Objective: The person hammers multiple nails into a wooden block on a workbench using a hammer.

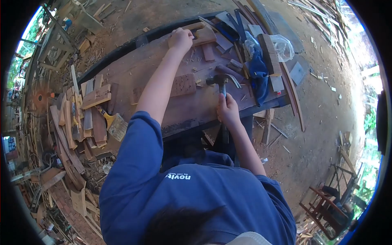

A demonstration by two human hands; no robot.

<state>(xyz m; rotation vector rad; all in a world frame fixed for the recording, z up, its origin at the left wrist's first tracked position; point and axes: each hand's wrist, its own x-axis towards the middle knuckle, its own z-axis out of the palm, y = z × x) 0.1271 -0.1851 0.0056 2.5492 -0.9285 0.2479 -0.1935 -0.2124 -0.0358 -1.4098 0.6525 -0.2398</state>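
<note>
My right hand (228, 109) is wrapped around the handle of a claw hammer (222, 83), held near the front edge of the wooden workbench (122, 67). The hammer's claw points to the right. At the bench's far side, my left hand (181, 39) is stretched out with its fingers curled in. Whatever those fingers hold is too small or hidden to name. Just right of them lies a shaped wooden piece (205, 36). A flat board (183, 84) with small marks or holes rests between my arms, and little bits are scattered on the bench behind it.
Blue cloth (258, 77), a clear plastic bag (281, 48) and wood strips (269, 53) crowd the bench's right end. Stacked wood offcuts (98, 97) and a wide paintbrush (116, 125) lie at the left. A wooden chair (326, 212) is at the lower right.
</note>
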